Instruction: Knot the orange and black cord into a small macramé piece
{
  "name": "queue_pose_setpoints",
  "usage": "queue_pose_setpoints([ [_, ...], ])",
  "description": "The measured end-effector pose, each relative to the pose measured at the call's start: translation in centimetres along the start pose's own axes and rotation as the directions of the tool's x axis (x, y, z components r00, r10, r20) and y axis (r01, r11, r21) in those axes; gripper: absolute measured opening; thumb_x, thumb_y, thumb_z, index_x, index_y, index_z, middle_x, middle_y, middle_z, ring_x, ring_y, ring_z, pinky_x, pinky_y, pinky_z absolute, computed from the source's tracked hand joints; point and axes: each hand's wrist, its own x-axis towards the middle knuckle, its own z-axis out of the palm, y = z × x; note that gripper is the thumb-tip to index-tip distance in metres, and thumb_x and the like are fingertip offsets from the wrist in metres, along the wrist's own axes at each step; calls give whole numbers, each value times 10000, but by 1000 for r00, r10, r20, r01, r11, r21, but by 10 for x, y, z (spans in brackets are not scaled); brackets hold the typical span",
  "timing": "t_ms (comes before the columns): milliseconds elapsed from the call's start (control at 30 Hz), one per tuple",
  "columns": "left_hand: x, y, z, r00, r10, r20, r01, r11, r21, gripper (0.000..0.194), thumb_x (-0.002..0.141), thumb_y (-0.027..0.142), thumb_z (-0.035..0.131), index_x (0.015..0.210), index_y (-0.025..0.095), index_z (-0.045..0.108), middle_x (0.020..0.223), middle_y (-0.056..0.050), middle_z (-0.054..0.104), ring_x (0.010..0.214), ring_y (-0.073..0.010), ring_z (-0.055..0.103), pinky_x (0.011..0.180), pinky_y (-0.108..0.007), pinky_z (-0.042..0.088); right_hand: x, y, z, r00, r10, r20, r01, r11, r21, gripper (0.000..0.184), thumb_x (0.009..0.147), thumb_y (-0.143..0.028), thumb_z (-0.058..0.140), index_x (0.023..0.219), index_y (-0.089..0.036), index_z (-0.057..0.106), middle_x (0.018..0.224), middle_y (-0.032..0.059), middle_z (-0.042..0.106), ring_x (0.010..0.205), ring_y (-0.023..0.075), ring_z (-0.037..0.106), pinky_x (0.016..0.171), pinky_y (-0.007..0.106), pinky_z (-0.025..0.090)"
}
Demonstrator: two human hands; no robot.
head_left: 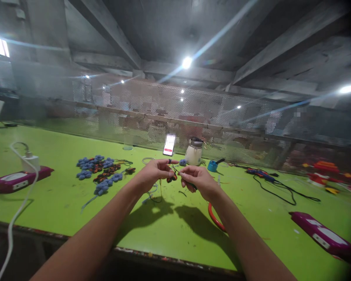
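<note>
My left hand [158,174] is closed, pinching a small orange-and-black crocheted piece [172,179] that hangs below its fingertips. A dark band circles one of its fingers. Close beside it, my right hand [199,180] is closed around a slim tool with a dark handle [192,185], which looks like a crochet hook; its thin tip points toward the piece. Dark yarn [160,193] trails down from the work in a loop. To the left lies a cluster of blue crocheted flowers [103,186] mixed with orange-and-black ones [111,170].
A phone [168,149] leans near the mesh partition, beside a lidded jar [194,154]. A blue pot [213,166] stands right of it. Purple power strips [20,180] lie at both sides. A red loop [215,218] is partly under my right forearm. Dark cords [276,183] spread at right.
</note>
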Motion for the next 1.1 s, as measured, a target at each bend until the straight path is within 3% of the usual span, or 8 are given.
queue_pose_setpoints([
  [133, 1, -3, 8, 991, 134, -26, -127, 972, 197, 521, 648, 143, 667, 1162, 123, 586, 629, -5, 578, 591, -122, 506, 576, -263, 382, 2, 2, 1, 997, 66, -38, -61, 992, 107, 235, 660, -315, 710, 730, -110, 618, 473, -7, 585, 303, 42, 391, 312, 170, 236],
  [267, 1, -5, 17, 948, 300, -109, -250, 910, 332, 396, 671, 140, 642, 1067, 145, 657, 615, 14, 540, 578, -101, 468, 574, -243, 367, 4, 6, 10, 991, 78, -107, -50, 969, 242, 263, 636, -338, 721, 712, -129, 580, 487, -26, 560, 323, 38, 384, 327, 169, 255],
  [367, 0, -4, 19, 948, 266, -177, -245, 960, 134, 442, 661, 143, 670, 1102, 137, 634, 620, 13, 559, 570, -96, 469, 591, -249, 377, 4, 7, 21, 987, 48, -150, 3, 946, 324, 267, 667, -358, 696, 742, -142, 559, 525, -45, 531, 348, 25, 369, 363, 173, 287],
  [500, -2, 1, 17, 975, 121, -188, -160, 965, -209, 497, 616, 101, 719, 1102, 154, 627, 676, 9, 577, 627, -89, 522, 625, -230, 387, 1, 4, 26, 985, 7, -172, 55, 933, 355, 241, 697, -342, 686, 757, -141, 567, 535, -38, 534, 358, 29, 374, 367, 175, 269],
  [600, -3, 4, 12, 990, 51, -130, -89, 949, -303, 488, 614, 82, 725, 1088, 154, 634, 693, 3, 583, 655, -91, 551, 649, -223, 397, 0, 2, 23, 978, -82, -191, 130, 959, 252, 204, 729, -324, 666, 742, -137, 586, 531, -26, 546, 364, 39, 385, 363, 181, 266],
  [733, -4, 7, 5, 997, 13, -79, -38, 945, -326, 461, 632, 62, 705, 1081, 144, 635, 708, -13, 609, 661, -91, 564, 657, -217, 401, -1, 0, 15, 950, -238, -201, 228, 971, -73, 185, 776, -327, 618, 755, -144, 606, 510, -26, 535, 352, 58, 386, 357, 202, 286],
  [867, -5, 10, 3, 999, 5, -50, -23, 935, -354, 464, 642, 44, 688, 1093, 132, 624, 698, -18, 615, 654, -89, 566, 645, -210, 401, -3, -1, 9, 916, -364, -169, 300, 901, -314, 174, 807, -322, 585, 778, -155, 624, 541, -13, 535, 390, 80, 413, 381, 223, 308],
  [1100, -7, 12, 1, 1000, 0, -26, -10, 934, -357, 451, 652, 41, 683, 1091, 126, 623, 707, -24, 613, 658, -88, 565, 648, -201, 410, -4, -2, 3, 883, -455, -116, 348, 799, -490, 159, 827, -314, 560, 781, -178, 628, 589, 7, 538, 488, 117, 451, 461, 249, 350],
])
